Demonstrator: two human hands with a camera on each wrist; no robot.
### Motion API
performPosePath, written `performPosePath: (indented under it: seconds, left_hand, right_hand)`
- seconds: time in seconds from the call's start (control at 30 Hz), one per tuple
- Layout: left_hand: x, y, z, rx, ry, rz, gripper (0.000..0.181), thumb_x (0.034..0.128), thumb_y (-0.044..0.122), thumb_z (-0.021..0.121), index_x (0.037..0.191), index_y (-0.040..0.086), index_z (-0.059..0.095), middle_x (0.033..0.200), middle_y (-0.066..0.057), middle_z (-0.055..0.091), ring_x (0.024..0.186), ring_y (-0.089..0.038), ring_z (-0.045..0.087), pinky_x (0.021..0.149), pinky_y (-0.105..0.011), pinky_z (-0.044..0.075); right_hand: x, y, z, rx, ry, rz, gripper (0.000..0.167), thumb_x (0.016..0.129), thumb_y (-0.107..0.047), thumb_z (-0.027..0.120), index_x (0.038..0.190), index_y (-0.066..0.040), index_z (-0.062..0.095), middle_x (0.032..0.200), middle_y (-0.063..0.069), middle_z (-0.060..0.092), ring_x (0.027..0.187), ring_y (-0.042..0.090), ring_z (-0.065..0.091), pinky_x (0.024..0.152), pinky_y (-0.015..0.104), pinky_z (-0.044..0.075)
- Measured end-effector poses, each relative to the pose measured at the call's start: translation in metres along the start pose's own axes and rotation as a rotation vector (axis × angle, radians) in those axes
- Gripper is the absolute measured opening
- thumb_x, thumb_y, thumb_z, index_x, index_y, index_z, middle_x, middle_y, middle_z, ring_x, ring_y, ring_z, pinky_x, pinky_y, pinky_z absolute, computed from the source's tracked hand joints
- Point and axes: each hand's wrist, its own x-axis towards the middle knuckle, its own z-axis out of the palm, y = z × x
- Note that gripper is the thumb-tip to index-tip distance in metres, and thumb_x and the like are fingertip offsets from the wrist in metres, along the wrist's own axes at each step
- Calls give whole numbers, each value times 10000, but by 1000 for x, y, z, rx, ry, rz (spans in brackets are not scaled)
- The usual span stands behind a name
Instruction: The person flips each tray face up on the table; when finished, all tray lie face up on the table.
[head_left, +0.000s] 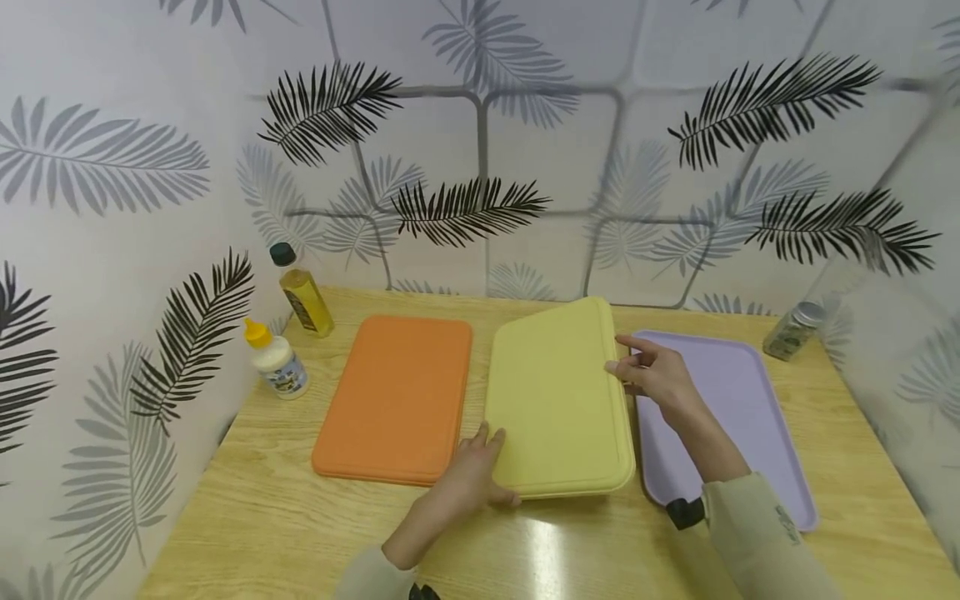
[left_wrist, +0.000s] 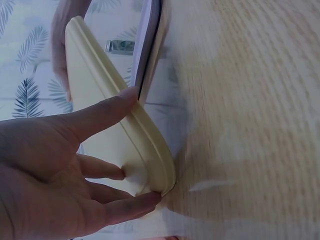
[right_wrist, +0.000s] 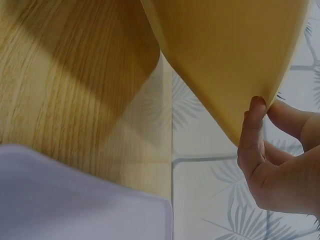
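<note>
A yellow tray (head_left: pixel 558 400) is tilted in the head view, its right side raised off the table and its left side low. My right hand (head_left: pixel 654 375) pinches its right edge near the far corner; the right wrist view shows fingers beneath the tray (right_wrist: pixel 230 55) and the thumb on the other side. At the near left corner my left hand (head_left: pixel 468 475) touches the tray, fingers spread along the left edge. In the left wrist view the left thumb lies on the rim (left_wrist: pixel 145 135) and the fingertips touch the corner.
An orange tray (head_left: pixel 393 400) lies to the left and a purple tray (head_left: pixel 720 408) to the right. A white glue bottle (head_left: pixel 281 367) and a yellow oil bottle (head_left: pixel 307 300) stand at the left edge. A small jar (head_left: pixel 793 332) is at the far right, near the patterned wall.
</note>
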Motion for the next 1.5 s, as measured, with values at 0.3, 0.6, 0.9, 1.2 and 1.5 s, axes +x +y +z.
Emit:
performPosePath:
  seconds: [0.3, 0.6, 0.9, 1.2, 1.5]
  left_hand:
    - [-4, -3, 3, 36, 20, 68, 975, 713, 257, 850, 1461, -64, 313, 1531, -283, 207, 1305, -492, 354, 1028, -542, 394]
    - [-6, -9, 8, -34, 35, 89, 912, 745, 254, 830, 1440, -81, 344, 1512, -291, 248, 1348, -473, 309, 1072, -591, 304]
    - [-7, -4, 11, -20, 31, 87, 844, 765, 204, 799, 1418, -107, 364, 1496, -286, 292, 1370, -413, 315, 1124, -541, 235]
    - [-10, 1, 13, -65, 24, 76, 855, 775, 186, 785, 1436, -108, 328, 1502, -284, 281, 1352, -451, 320, 1094, -525, 307]
    - [-13, 4, 19, -94, 54, 74, 838, 778, 163, 781, 1442, -87, 335, 1512, -255, 280, 1367, -407, 323, 1103, -485, 298]
  right_hand:
    - [-2, -16, 2, 57, -26, 30, 650, 896, -223, 701, 1462, -85, 415, 921, 32, 555, 834, 105, 582, 759, 271, 558]
    - [-1, -28, 1, 165, -81, 25, 692, 896, -217, 699, 1495, -132, 363, 843, -37, 604, 841, 109, 592, 744, 284, 542]
    - [0, -42, 3, 248, -136, -27, 730, 878, -163, 718, 1502, -125, 342, 828, -14, 632, 839, 139, 636, 757, 298, 568]
    - [2, -53, 7, 273, -158, -14, 728, 882, -145, 711, 1506, -140, 336, 830, -21, 639, 826, 131, 633, 747, 292, 564]
    - [3, -60, 12, 297, -172, -18, 743, 869, -150, 725, 1505, -164, 341, 849, -1, 624, 805, 136, 619, 723, 298, 560]
